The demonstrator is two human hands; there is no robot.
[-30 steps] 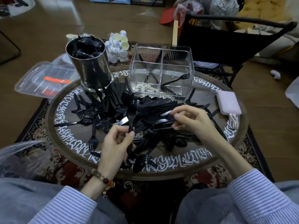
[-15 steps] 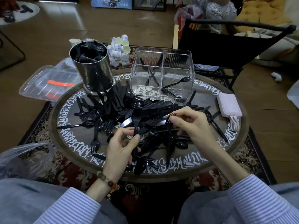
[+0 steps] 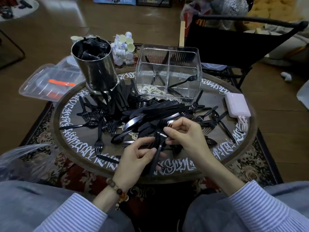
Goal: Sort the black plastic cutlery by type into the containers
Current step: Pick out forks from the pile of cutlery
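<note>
A heap of black plastic cutlery [image 3: 150, 114] covers the middle of the round table [image 3: 217, 101]. My left hand [image 3: 135, 159] grips the handles of a few black forks [image 3: 156, 154] near the front edge. My right hand [image 3: 185, 136] pinches the head end of one of those forks, right beside my left hand. Behind the heap stands a clear divided container [image 3: 168, 71] with a few black pieces inside. At the back left, a steel cylinder [image 3: 95, 67] stuffed with black plastic stands upright.
A pink power bank [image 3: 237, 104] with white cables lies at the table's right edge. A clear lidded box [image 3: 46, 81] sits on the floor at left, a pack of small cups [image 3: 123, 47] behind the table. A black chair [image 3: 234, 44] stands at the back right.
My right hand lifted a fork from the heap and brought it down to my left hand. My left hand lowered its forks toward the front edge, and both hands now meet on the bundle.
</note>
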